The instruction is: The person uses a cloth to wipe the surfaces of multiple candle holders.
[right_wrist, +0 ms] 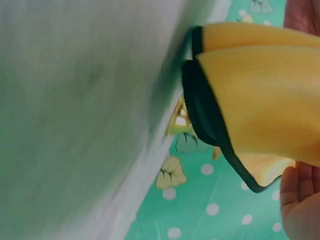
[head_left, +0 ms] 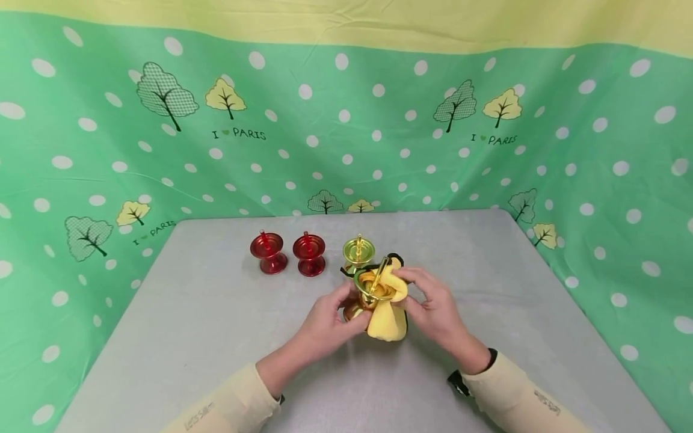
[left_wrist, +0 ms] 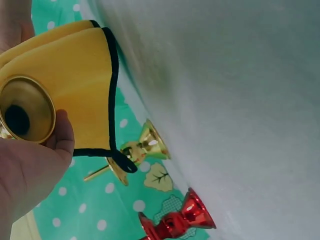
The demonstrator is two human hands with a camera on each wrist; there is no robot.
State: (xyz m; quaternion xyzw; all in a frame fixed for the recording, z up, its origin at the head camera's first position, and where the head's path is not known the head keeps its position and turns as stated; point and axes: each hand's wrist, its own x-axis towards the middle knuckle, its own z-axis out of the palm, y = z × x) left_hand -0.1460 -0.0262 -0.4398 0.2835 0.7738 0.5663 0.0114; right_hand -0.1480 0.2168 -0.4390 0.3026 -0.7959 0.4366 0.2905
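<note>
My left hand (head_left: 325,325) grips a shiny gold candle holder (head_left: 370,290) near its foot, thumb at the front. Its shallow cup and central spike tilt up toward the right. A yellow cloth (head_left: 387,322) with black edging drapes over the cup's right side. With fingers and thumb, my right hand (head_left: 435,307) pinches this cloth at the rim. In the left wrist view the holder's round hollow base (left_wrist: 39,97) faces the camera, against the cloth (left_wrist: 85,70). The folded cloth (right_wrist: 265,95) hides most of the holder in the right wrist view.
Just behind the hands stands a second gold candle holder (head_left: 359,249), its foot partly covered by the cloth. Two red candle holders, one at far left (head_left: 273,263) and one beside it (head_left: 311,265), stand upright on the grey table (head_left: 216,337). A green dotted curtain (head_left: 346,132) encloses the back and sides.
</note>
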